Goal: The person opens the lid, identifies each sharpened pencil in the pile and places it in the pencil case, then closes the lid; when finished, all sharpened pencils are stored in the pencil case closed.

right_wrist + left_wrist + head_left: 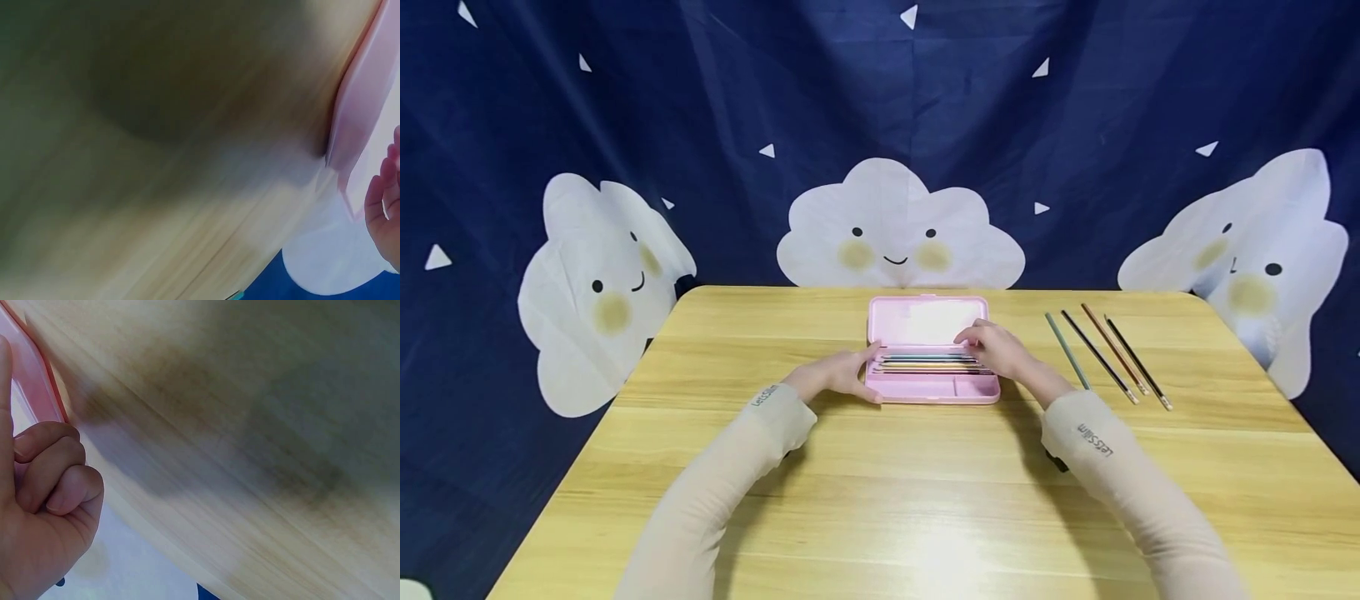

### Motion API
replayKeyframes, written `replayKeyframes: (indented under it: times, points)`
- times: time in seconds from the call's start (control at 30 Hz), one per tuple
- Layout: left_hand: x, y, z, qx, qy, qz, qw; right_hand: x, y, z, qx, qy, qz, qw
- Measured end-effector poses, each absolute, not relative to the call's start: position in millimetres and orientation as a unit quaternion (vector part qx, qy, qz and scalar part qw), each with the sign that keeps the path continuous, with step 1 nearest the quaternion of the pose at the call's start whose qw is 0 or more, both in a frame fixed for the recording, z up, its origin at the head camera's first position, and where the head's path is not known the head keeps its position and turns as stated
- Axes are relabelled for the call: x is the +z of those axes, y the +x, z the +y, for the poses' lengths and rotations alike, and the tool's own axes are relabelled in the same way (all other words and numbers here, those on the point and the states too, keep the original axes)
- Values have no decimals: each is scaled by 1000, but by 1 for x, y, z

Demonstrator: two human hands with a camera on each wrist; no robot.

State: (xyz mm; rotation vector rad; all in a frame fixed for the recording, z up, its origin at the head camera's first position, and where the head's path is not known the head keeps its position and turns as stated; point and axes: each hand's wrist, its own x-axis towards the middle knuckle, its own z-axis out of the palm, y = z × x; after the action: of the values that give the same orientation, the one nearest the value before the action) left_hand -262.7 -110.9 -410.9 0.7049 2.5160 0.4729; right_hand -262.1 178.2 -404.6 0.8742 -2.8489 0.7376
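A pink pencil case [898, 390] lies open on the table, its lid tipped back toward the curtain. Several coloured pencils [925, 363] lie side by side in its long compartment. My left hand [842, 372] grips the case's left end, thumb at the front corner and index finger by the hinge. In the left wrist view, the other fingers of the left hand [53, 481] are curled beside the case wall. Over the right end is my right hand [996, 350], fingertips close to the hinge, covering the pencils' right ends. Its lower fingers [389, 187] are loosely bent in the right wrist view.
To the right of the case, several more pencils lie on the wooden table, among them a green pencil [1067, 350] and a brown pencil [1112, 346]. A dark blue curtain [722, 108] with white clouds hangs behind the table's back edge.
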Motion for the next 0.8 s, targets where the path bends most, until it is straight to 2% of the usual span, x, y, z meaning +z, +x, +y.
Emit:
replayKeyframes:
  times: [0.17,0.3,0.8]
  points:
    - [-409,-262,-111,175,253,919,245,-403,-259,192,254,270,-928,29]
    - [-409,-262,-111,173,252,920,245,-401,-254,207,269,265,-925,49]
    - [-409,-261,-111,172,251,921,244,-395,-239,295,262,193,-942,80]
